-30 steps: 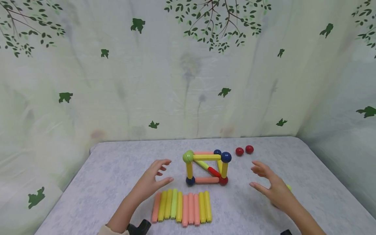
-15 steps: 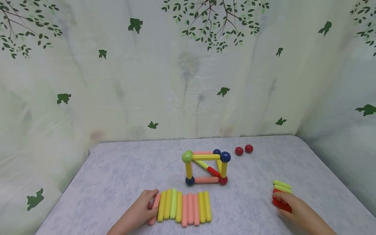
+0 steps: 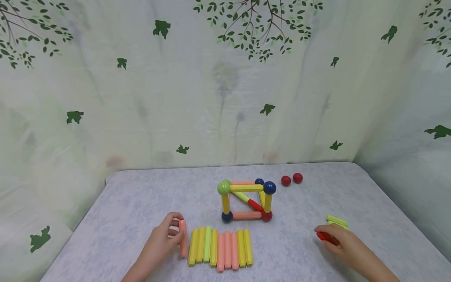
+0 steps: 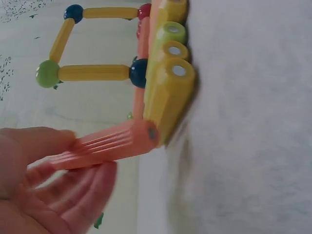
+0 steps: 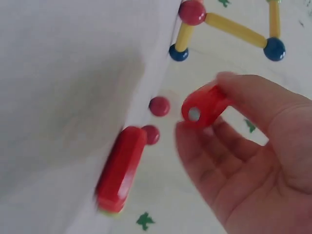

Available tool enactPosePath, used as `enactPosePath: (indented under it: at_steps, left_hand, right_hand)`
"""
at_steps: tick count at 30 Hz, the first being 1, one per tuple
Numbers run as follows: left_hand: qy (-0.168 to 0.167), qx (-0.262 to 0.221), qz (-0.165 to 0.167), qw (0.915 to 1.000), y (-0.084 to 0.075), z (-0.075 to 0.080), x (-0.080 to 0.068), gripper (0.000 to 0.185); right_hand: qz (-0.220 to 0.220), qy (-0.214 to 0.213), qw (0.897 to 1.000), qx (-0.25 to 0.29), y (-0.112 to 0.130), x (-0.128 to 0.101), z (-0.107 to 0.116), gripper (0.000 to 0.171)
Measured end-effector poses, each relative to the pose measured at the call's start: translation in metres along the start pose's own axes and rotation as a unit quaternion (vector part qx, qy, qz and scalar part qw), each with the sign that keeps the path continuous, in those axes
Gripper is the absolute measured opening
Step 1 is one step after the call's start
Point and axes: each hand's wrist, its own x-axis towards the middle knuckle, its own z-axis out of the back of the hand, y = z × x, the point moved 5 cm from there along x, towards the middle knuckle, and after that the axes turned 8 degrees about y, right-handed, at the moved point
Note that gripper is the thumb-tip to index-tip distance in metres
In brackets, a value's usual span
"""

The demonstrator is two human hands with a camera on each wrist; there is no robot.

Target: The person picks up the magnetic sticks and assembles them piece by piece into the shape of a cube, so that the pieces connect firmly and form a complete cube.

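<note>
Sticks were gripped: pink stick (image 3: pixel 182 243) pinched in left hand (image 3: pixel 160 241), red stick (image 5: pixel 207 105) in right hand (image 3: pixel 340 241). Both best lifted clear of the row (image 3: pixel 220 247), ends kept apart.

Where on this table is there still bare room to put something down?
Bare tabletop lies on the far left, beyond the left hand, and between the stick frame and the right hand. The back edge left of the two red balls is free too. It is crowded in front, at the row of sticks.
</note>
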Motion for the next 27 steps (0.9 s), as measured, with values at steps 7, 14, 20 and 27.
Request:
enactPosePath:
  at_steps: [7,14,20,27]
  left_hand:
    - [-0.075,-0.129,-0.117,0.9819,-0.023,0.008,0.003,0.036]
    - [-0.072,-0.230,-0.232,0.9422,-0.046,-0.002,0.006,0.034]
    - [-0.058,-0.241,-0.271,0.9302,-0.070,-0.014,0.012,0.032]
    - [-0.043,-0.252,-0.292,0.9218,-0.088,-0.028,0.018,0.032]
  right_hand:
    - [0.093,-0.108,0.989,0.045,0.042,0.018,0.008,0.036]
    - [0.107,-0.113,0.984,0.085,0.070,0.046,-0.005,0.031]
    - [0.163,-0.109,0.978,0.069,0.091,0.070,-0.020,0.030]
    - [0.171,-0.090,0.981,0.020,0.101,0.090,-0.035,0.031]
